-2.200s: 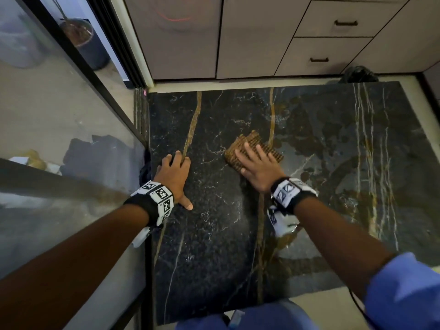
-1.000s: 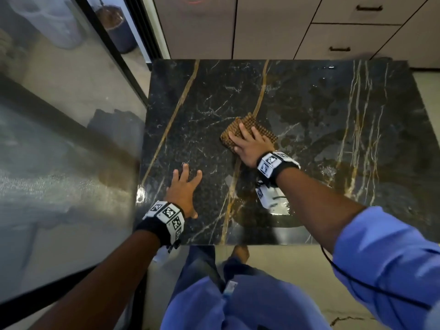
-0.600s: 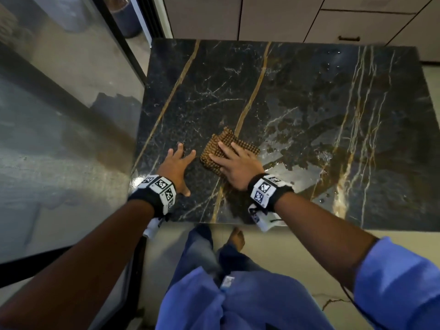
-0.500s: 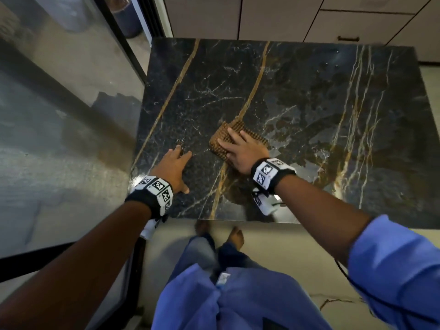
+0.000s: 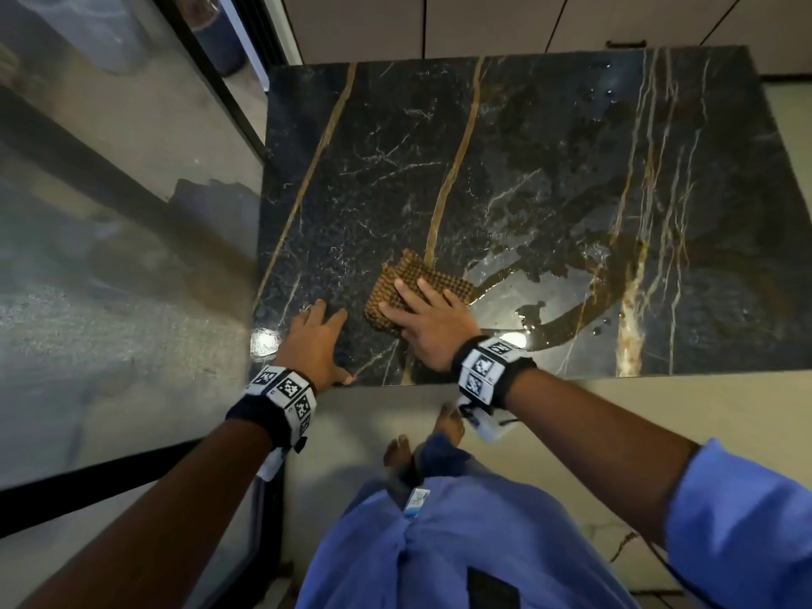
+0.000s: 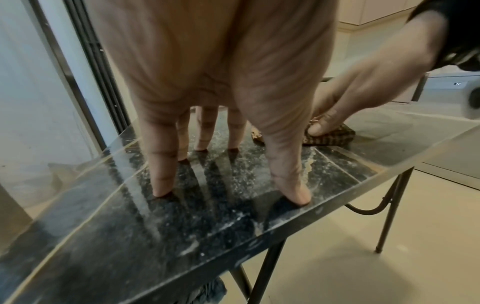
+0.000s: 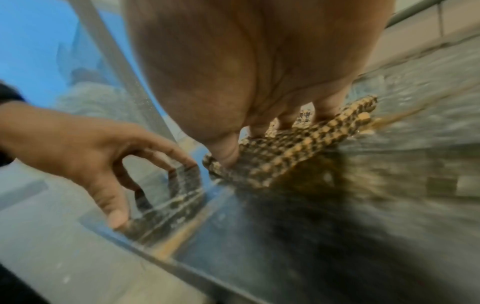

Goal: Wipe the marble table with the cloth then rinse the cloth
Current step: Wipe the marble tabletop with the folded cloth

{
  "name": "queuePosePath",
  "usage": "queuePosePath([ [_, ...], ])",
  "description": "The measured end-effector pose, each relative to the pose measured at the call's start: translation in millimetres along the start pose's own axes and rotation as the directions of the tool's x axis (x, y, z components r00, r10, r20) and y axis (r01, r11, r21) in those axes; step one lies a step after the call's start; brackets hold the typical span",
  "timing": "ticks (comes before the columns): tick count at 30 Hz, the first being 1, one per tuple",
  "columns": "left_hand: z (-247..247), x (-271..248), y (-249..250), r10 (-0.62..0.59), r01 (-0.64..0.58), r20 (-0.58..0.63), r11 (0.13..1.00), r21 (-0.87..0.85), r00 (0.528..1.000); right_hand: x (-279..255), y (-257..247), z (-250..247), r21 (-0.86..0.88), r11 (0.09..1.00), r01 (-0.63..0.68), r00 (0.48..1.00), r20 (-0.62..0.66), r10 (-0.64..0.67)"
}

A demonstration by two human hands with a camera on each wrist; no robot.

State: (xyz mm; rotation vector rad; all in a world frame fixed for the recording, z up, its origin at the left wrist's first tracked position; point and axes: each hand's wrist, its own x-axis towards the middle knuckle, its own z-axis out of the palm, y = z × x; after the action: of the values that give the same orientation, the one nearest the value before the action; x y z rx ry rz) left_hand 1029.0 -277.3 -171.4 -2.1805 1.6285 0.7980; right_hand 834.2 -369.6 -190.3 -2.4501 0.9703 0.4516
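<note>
A folded brown waffle-weave cloth (image 5: 397, 283) lies on the black marble table (image 5: 549, 147) with gold veins, near its front edge. My right hand (image 5: 428, 320) lies flat on the cloth (image 7: 283, 156), fingers straight and spread, pressing it down. My left hand (image 5: 316, 340) rests beside it on the bare marble at the front left corner, fingertips (image 6: 162, 189) and thumb planted on the stone. The cloth (image 6: 330, 135) shows under the right hand in the left wrist view too. Wet streaks and droplets cover the marble to the right of the cloth.
A glass door with a black frame (image 5: 211, 81) runs along the table's left side. Beige cabinets with drawers (image 5: 615, 24) stand behind the table. Thin black table legs (image 6: 389, 209) stand on the pale tiled floor, and my bare feet (image 5: 446, 421) are below the front edge.
My right hand has slid the cloth from mid-table toward the front edge and a little left. The left hand has stayed on the marble near the front left corner. My head has pulled back.
</note>
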Motion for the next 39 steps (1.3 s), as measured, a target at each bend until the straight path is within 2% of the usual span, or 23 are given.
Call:
queuePosePath([
  [2, 0, 1, 0, 0.015, -0.015, 0.015, 1.000, -0.002, 1.000, -8, 17, -2, -0.040, 0.999, -0.030, 0.999, -0.020, 0.029],
  [5, 1, -1, -3, 0.030, -0.030, 0.025, 0.999, -0.016, 0.999, 14, 33, -21, -0.018, 0.983, -0.184, 0.982, -0.045, 0.184],
  [10, -4, -4, 1, 0.030, -0.029, 0.024, 0.999, -0.029, 0.999, 40, 5, -21, 0.075, 0.947, -0.311, 0.949, -0.031, 0.314],
  [16, -7, -4, 2, 0.035, -0.035, 0.008, 0.999, -0.009, 0.999, -9, -48, 33, 0.025, 0.978, -0.209, 0.975, -0.071, 0.210],
  [19, -9, -4, 6, 0.029, -0.029, 0.018, 1.000, -0.008, 0.999, -49, -42, 55, -0.039, 0.992, -0.122, 0.990, -0.071, 0.119],
  [21, -12, -5, 7, 0.025, -0.025, 0.026, 1.000, 0.000, 0.999, -73, -21, 54, -0.101, 0.991, -0.091, 0.996, -0.026, 0.089],
  [23, -14, -3, 9, 0.024, -0.025, 0.028, 1.000, 0.005, 0.999, -82, 4, 44, -0.134, 0.985, -0.109, 0.993, 0.019, 0.113],
  [26, -15, -4, 10, 0.025, -0.026, 0.035, 0.999, 0.020, 0.999, -63, 22, 26, -0.127, 0.970, -0.209, 0.976, 0.029, 0.214],
  [30, -15, -5, 11, 0.031, -0.032, 0.020, 0.999, 0.029, 0.999, -30, -6, 24, -0.045, 0.943, -0.329, 0.944, -0.004, 0.329],
  [35, -15, -4, 13, 0.027, -0.028, 0.021, 0.999, 0.043, 0.999, -49, -44, 55, -0.090, 0.974, -0.209, 0.978, -0.031, 0.207],
  [39, -15, -4, 13, 0.030, -0.032, 0.030, 0.998, 0.059, 0.999, -82, -22, 60, -0.087, 0.980, -0.177, 0.984, -0.011, 0.177],
])
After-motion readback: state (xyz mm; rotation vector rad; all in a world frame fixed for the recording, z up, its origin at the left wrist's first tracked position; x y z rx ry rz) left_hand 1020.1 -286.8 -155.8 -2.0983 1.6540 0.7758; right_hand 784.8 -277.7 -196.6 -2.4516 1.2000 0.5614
